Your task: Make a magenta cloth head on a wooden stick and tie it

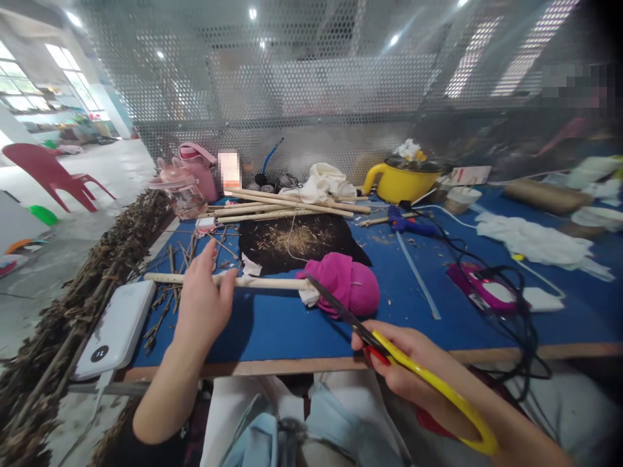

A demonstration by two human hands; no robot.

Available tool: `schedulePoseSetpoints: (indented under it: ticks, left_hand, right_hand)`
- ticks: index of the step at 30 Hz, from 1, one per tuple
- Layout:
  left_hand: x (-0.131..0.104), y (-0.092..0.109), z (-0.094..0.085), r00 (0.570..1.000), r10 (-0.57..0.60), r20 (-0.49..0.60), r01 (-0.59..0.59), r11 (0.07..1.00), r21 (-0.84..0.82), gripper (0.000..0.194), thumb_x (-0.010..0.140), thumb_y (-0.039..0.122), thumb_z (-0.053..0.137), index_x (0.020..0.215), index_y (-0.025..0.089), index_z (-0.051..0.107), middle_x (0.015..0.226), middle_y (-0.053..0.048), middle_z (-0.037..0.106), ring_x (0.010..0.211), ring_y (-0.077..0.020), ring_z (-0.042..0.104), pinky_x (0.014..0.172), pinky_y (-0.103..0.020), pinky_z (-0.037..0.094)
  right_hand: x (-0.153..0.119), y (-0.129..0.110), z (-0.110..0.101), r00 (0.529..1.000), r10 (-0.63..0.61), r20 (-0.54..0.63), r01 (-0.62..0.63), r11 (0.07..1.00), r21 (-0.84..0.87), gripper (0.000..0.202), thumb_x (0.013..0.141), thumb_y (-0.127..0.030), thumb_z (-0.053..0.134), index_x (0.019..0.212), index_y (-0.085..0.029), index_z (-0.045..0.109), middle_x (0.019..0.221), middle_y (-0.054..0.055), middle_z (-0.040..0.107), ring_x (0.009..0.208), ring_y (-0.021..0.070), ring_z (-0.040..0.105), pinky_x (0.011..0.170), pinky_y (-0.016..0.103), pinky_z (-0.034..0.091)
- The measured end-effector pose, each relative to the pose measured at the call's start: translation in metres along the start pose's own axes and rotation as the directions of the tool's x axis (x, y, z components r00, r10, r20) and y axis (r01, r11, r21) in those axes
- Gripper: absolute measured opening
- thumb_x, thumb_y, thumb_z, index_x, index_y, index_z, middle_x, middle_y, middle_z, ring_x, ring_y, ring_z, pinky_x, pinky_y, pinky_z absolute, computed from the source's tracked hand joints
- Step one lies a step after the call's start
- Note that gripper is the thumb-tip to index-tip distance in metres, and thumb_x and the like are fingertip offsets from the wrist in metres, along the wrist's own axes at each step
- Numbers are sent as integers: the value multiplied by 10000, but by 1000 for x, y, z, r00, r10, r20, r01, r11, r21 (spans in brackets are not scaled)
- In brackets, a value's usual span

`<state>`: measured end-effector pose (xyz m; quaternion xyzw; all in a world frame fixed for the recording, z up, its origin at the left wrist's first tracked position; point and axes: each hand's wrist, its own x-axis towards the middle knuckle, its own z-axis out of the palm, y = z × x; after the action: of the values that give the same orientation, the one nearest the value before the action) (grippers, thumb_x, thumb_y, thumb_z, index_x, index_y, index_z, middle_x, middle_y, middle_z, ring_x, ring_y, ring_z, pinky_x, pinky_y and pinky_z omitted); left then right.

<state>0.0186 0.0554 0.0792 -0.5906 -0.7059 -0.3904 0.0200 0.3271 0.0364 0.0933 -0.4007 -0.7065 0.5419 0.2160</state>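
Observation:
A pale wooden stick [270, 283] with small holes near its left end lies along the front of the table. Over it rests my left hand [204, 299], fingers stretched out and thumb apart, seemingly pressing on the stick. At the stick's right end is a round bundle wrapped in magenta cloth [357, 285], with a bit of white material where stick and cloth meet. My right hand [403, 366] is closed on scissors [428, 376] with yellow and red handles. Their dark blades point up and left, reaching across the front of the magenta bundle to the stick's end.
Behind lies a black cloth [311, 243] with wood shavings, then several wooden sticks [292, 206]. A yellow pot [406, 181], blue glue gun [413, 224], clear glue stick [418, 275] and tangled black cable [523, 324] lie rightward. A white power bank [117, 331] sits at the left edge.

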Motion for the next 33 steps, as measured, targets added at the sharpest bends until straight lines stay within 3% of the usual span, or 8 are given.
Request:
schedulePoseSetpoints:
  ticks: [4,6,8,11,16,23,26,33]
  left_hand:
    - [5,-6,1,945,199,261,-230,969,93,284,871,307,504,1090,171,623,1143,-95,613,1086,-252,550,991,-414,402]
    - [1,-4,2,914,204,351,-263,956,129,324,855,302,543,1153,183,582,1190,-88,589,1111,-261,534,994,-425,396]
    - [-4,-2,-1,942,136,307,-208,955,214,395,815,295,605,1179,155,541,1192,-111,570,1117,-284,520,972,-424,406]
    - [-15,-2,-10,981,-52,187,-12,945,326,251,811,363,607,945,153,574,961,-94,603,947,-276,571,835,-382,457]
    - [-27,-4,-14,923,-225,311,93,918,386,298,862,462,501,920,190,609,931,-73,647,885,-272,613,745,-363,463]
    - [-16,-5,-2,932,-218,289,70,891,448,427,884,413,499,1175,119,604,1076,-124,635,1017,-289,600,904,-374,454]
    - [-8,-9,5,944,-188,269,23,856,517,432,898,361,483,1208,79,585,1093,-154,613,1027,-304,592,917,-386,455]
    - [14,-15,7,943,-145,299,-42,840,540,306,902,301,444,868,155,712,931,-118,657,935,-320,606,792,-414,500]
  right_hand:
    - [-9,-2,0,982,30,-184,-42,997,-62,492,734,-627,601,982,-203,574,597,-53,376,522,94,311,470,221,247]
    - [-10,0,1,960,-9,-280,-26,992,-122,393,777,-555,583,971,-213,572,626,-39,437,536,105,380,489,219,309]
    - [-8,4,1,938,-43,-344,-22,983,-184,336,807,-505,559,984,-219,566,653,-27,495,540,115,445,501,219,369]
    - [2,15,1,873,-113,-474,-59,941,-332,364,790,-500,586,1018,-217,555,617,-28,538,496,132,506,490,232,423]
    - [44,20,-13,690,-352,-633,-233,719,-654,612,663,-643,659,1078,-200,582,751,76,692,657,261,662,590,315,470]
    - [113,1,-68,811,-238,-534,-313,594,-741,364,787,-513,578,1003,-224,627,787,115,725,769,304,693,591,303,437]
    - [134,7,-89,814,-245,-527,-300,599,-742,317,799,-450,575,983,-202,646,869,139,732,842,310,687,623,305,441]
    - [143,36,-103,786,-325,-525,-219,648,-730,300,786,-411,610,1003,-209,658,848,109,740,790,276,688,637,296,464]
